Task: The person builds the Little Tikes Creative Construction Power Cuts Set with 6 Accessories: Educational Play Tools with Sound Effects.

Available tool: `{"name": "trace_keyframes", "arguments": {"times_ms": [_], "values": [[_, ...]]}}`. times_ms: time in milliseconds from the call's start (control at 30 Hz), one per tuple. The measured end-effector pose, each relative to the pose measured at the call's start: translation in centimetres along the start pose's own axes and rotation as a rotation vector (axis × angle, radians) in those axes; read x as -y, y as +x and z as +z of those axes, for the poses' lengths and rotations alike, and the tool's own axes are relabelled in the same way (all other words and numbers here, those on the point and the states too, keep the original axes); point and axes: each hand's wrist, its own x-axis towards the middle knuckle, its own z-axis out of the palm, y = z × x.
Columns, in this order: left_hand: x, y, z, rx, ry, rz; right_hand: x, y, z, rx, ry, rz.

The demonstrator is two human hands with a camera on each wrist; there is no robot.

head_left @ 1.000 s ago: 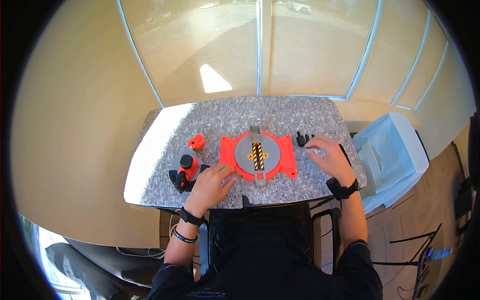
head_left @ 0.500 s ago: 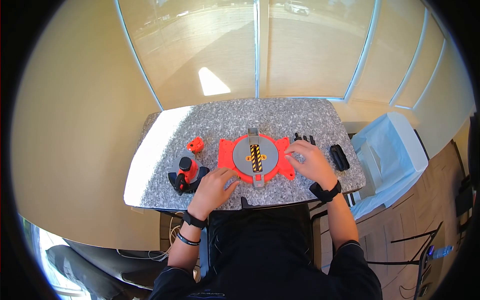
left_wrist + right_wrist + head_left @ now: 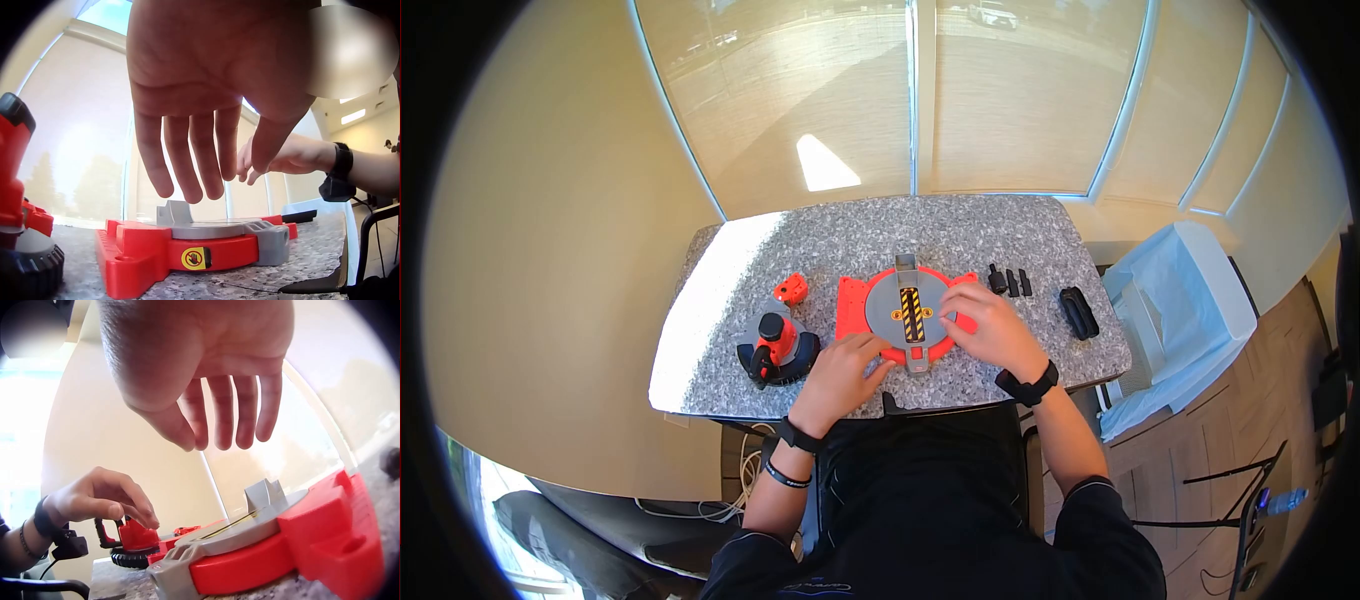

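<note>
A red toy base with a round grey plate (image 3: pixel 883 312) and a striped yellow-black strip lies mid-table. Over its front left edge hovers the left hand (image 3: pixel 838 378), fingers loosely extended; the left wrist view shows this hand (image 3: pixel 206 94) above the base (image 3: pixel 215 251), touching nothing. The right hand (image 3: pixel 994 330) is above the base's right side, fingers hanging relaxed and empty. In the right wrist view the right hand (image 3: pixel 212 369) has air between it and the grey plate (image 3: pixel 275 515).
Left of the base stand a red and black toy saw (image 3: pixel 778 345) and a small red part (image 3: pixel 792 289). Several small black pieces (image 3: pixel 1012 282) and a black oblong part (image 3: pixel 1079 314) lie to the right. A bin with a light blue liner (image 3: pixel 1190 300) stands beside the table.
The right hand has moved left from the small black pieces to over the base, uncovering the black oblong part. The left hand has shifted slightly right.
</note>
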Motion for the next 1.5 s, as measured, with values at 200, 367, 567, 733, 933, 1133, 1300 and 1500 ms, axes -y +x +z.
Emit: {"name": "trace_keyframes", "arguments": {"times_ms": [200, 367, 567, 733, 933, 1133, 1300, 1500], "values": [[-0.3, 0.0, 0.1, 0.018, 0.020, -0.028, 0.1, -0.3, 0.7, 0.046, 0.063, 0.067], [0.0, -0.1, 0.3, 0.011, 0.023, -0.017, -0.2, -0.6, 1.2, 0.034, 0.031, 0.036], [0.2, -0.2, 0.5, 0.003, 0.020, -0.021, -1.1, -0.9, 1.2, 0.019, 0.039, 0.059], [0.9, -0.3, 0.7, -0.004, 0.041, -0.029, -2.6, -1.1, 0.5, -0.029, -0.028, 0.077], [1.6, -0.3, 1.0, -0.003, 0.043, -0.017, -5.3, -1.1, -0.7, -0.013, -0.127, 0.221], [2.1, -0.2, 1.4, 0.001, 0.051, -0.009, -9.7, -1.3, -1.4, 0.039, -0.192, 0.366], [2.7, 0.1, 1.8, 0.023, 0.078, -0.010, -12.7, -2.0, -1.0, 0.001, -0.322, 0.378], [3.5, 0.4, 2.2, 0.050, 0.102, -0.014, -13.4, -2.3, -0.9, 0.066, -0.399, 0.437]]}}
